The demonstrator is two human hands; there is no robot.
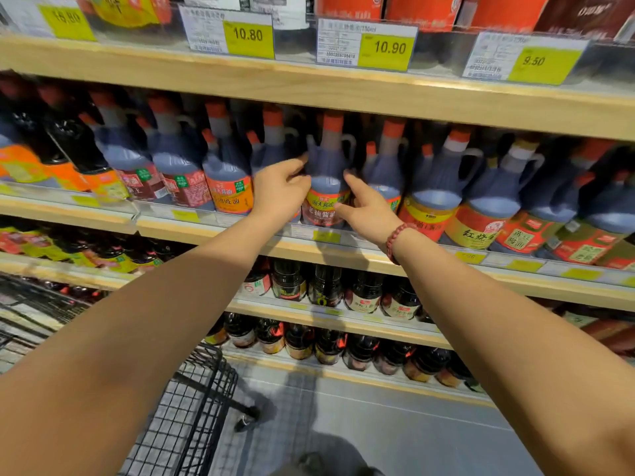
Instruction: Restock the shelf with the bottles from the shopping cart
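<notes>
A dark soy sauce bottle with an orange cap, a handle and a yellow-red label stands upright at the front of the middle wooden shelf. My left hand holds its left side with curled fingers. My right hand, with a red bead bracelet on the wrist, touches the bottle's right side with straight fingers. The black wire shopping cart is below my left arm at the lower left; what it holds is hidden.
Similar handled bottles fill the same shelf tightly on both sides. Above is a shelf edge with yellow price tags. Lower shelves hold smaller dark bottles. Grey tiled floor lies below.
</notes>
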